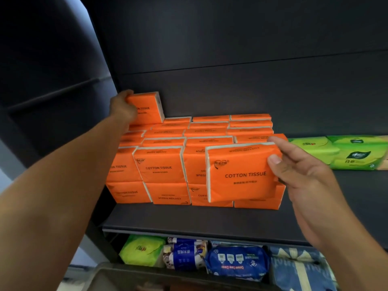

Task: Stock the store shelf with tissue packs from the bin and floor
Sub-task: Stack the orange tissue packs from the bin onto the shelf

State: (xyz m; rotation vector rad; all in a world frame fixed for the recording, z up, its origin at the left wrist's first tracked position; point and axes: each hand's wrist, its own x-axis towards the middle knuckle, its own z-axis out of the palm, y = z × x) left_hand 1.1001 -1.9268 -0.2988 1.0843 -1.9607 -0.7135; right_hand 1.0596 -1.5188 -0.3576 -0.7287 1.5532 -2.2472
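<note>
Dark shelving unit, matte back panel, one shelf board point(189, 219) being stocked. Left to right:

- Left hand point(122, 109): fingers curled round the left edge of an orange tissue pack point(147, 108), clamped on it. The pack stands upright at the back-left corner, on top of the stack, with nothing against its right side. Looks like the first of a new tier.
- Below and right of that grip: orange stack point(165, 166), four columns wide, two tiers high, several rows deep, packed tight. Some labels are upside down.
- Right hand point(298, 171): thumb on the front face and fingers over the top-right edge of a second orange pack point(241, 173), pinched firmly. It hangs in front of the stack's front-right column, slightly tilted. Not set down, as far as I can tell.
- Right of that hand: green packs point(340, 152) on the same board, just beside the orange block.
- Under both grips, lower shelf: lime pack point(140, 249), blue-and-white pack point(184, 256), blue pouch point(237, 262). Pale rim point(109, 274) at the bottom edge may be the bin; contents not visible.

Status, my read: well along. The base block is done and two packs are in hand to place. The floor and bin stock are out of sight, so the remaining count is unknown. Headroom above the stack allows more tiers.
</note>
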